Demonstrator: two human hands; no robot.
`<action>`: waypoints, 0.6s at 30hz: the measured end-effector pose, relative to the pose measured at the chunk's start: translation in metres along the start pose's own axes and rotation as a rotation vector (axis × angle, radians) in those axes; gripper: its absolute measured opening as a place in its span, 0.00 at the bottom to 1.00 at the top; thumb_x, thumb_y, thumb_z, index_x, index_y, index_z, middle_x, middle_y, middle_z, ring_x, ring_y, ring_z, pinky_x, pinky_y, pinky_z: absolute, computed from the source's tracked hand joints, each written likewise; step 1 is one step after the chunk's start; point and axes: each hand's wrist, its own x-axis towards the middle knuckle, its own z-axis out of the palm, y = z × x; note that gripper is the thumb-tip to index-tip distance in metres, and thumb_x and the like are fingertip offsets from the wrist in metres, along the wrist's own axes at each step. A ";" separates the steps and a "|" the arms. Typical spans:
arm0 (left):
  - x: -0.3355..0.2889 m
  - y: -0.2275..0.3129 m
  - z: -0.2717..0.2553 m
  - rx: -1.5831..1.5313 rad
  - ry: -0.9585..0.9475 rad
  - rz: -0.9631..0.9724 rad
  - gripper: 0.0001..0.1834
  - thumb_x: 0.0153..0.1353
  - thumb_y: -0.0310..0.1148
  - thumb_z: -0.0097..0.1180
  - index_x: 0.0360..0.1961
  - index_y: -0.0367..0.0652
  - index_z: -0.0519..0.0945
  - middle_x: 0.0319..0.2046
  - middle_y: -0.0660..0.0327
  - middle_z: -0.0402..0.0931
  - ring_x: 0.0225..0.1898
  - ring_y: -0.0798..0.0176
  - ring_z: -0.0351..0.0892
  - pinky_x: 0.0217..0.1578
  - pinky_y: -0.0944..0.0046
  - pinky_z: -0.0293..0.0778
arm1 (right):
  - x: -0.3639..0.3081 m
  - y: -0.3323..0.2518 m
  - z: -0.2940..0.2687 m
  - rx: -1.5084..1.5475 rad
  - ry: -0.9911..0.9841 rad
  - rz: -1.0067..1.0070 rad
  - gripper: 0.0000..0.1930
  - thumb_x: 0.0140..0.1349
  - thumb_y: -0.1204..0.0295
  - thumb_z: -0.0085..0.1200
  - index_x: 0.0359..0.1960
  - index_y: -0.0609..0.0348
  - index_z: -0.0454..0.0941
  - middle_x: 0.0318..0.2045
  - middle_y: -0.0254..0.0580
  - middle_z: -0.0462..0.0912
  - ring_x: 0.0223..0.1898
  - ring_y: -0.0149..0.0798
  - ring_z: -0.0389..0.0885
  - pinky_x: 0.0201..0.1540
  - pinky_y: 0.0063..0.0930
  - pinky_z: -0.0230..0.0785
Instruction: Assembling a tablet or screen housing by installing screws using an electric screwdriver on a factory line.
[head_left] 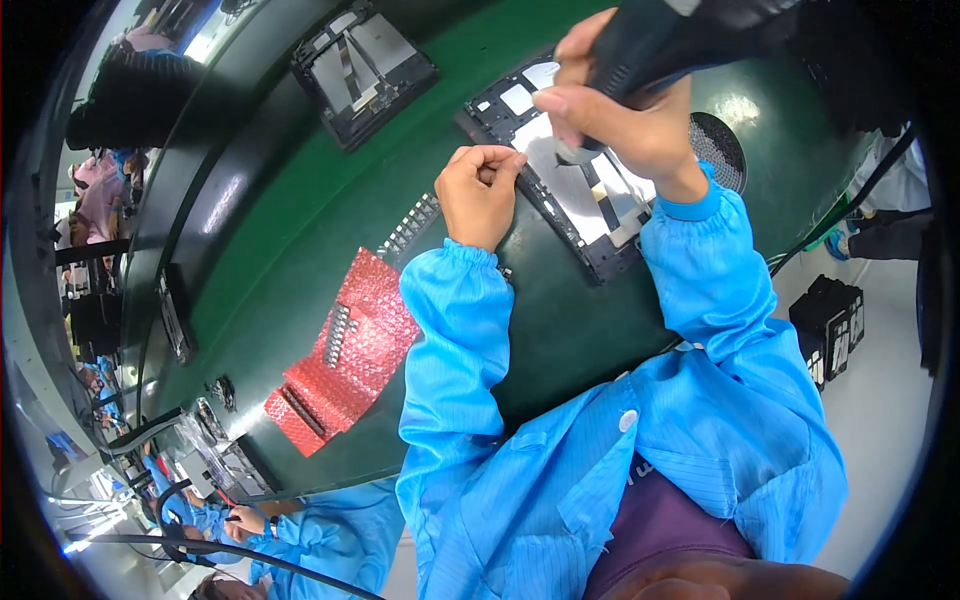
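My right hand (625, 110) grips a black power screwdriver (665, 40), its tip pointing down over an open flat device with a black frame (575, 195) on the green belt. My left hand (480, 190) hovers beside the device's left edge with its fingertips pinched together; what they pinch is too small to see. Both of my arms wear blue sleeves.
A red bubble-wrap sheet (345, 355) carrying small metal parts lies to the left. A second open device (365, 65) sits farther along the green belt (290, 230). A round mesh dish (722, 145) holds tiny parts at right. Another person in blue (300, 530) works at lower left. A black crate (830, 325) stands on the floor.
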 end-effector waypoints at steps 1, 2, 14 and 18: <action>0.001 0.003 0.002 0.034 0.010 0.028 0.05 0.47 0.24 0.65 0.26 0.34 0.81 0.22 0.61 0.75 0.21 0.72 0.71 0.25 0.71 0.69 | 0.004 0.013 -0.001 -0.064 -0.071 -0.122 0.17 0.49 0.84 0.60 0.40 0.63 0.68 0.19 0.37 0.75 0.19 0.26 0.74 0.21 0.19 0.66; 0.001 0.003 0.000 0.033 0.015 0.025 0.05 0.47 0.24 0.65 0.26 0.34 0.81 0.22 0.61 0.75 0.21 0.72 0.71 0.25 0.71 0.69 | 0.008 0.022 0.003 -0.123 -0.150 -0.240 0.17 0.51 0.84 0.59 0.41 0.63 0.67 0.17 0.37 0.75 0.18 0.27 0.74 0.21 0.20 0.67; -0.016 0.025 -0.009 0.175 -0.094 -0.113 0.11 0.51 0.26 0.64 0.32 0.27 0.77 0.24 0.58 0.78 0.25 0.72 0.77 0.24 0.74 0.73 | 0.014 0.030 0.001 -0.098 -0.096 -0.220 0.15 0.51 0.84 0.59 0.39 0.64 0.69 0.17 0.38 0.76 0.17 0.27 0.75 0.20 0.20 0.66; -0.027 0.032 -0.004 0.068 -0.016 -0.250 0.11 0.52 0.26 0.61 0.33 0.27 0.77 0.23 0.54 0.79 0.23 0.66 0.80 0.24 0.70 0.75 | 0.047 0.051 -0.003 0.069 -0.332 -0.846 0.16 0.48 0.84 0.63 0.36 0.64 0.70 0.21 0.35 0.76 0.20 0.25 0.74 0.22 0.18 0.65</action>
